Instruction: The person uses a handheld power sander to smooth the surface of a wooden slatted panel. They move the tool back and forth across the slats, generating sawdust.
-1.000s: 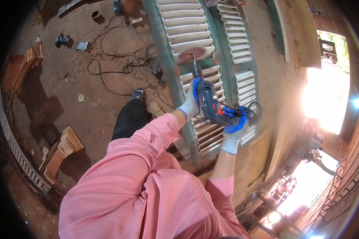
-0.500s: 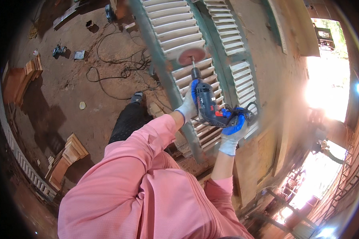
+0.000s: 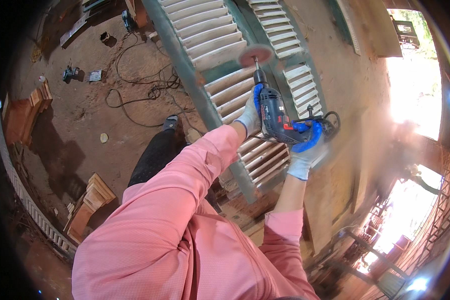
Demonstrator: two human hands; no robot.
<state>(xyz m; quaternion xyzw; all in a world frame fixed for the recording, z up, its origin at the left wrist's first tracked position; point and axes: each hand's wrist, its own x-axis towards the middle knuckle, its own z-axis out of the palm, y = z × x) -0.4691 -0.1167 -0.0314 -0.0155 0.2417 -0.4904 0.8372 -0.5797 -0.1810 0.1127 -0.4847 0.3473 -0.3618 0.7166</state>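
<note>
Both of my hands, in white and blue work gloves, hold a dark blue electric drill [image 3: 273, 111]. My left hand [image 3: 251, 114] is wrapped round the front of its body, just behind the chuck. Round the rear handle, by the red trigger, closes my right hand [image 3: 307, 142]. A reddish sanding disc [image 3: 255, 54] on the chuck's shaft looks smeared, as if spinning. It lies over the green frame of a louvred shutter [image 3: 220, 82] with whitish slats; whether it touches the wood I cannot tell. The drill's black cord [image 3: 332, 125] loops beside my right hand.
A second louvred panel [image 3: 280, 35] adjoins on the right. Black cable [image 3: 155, 90] lies coiled on the dirt floor at left. Farther left are a small power tool [image 3: 71, 74] and stacked wooden mouldings [image 3: 27, 110], with another wooden stack [image 3: 91, 205] nearer. Bright openings stand at right.
The drill and both my hands have moved right, the disc also slightly farther away, toward the shutter's right frame member. My grip is the same.
</note>
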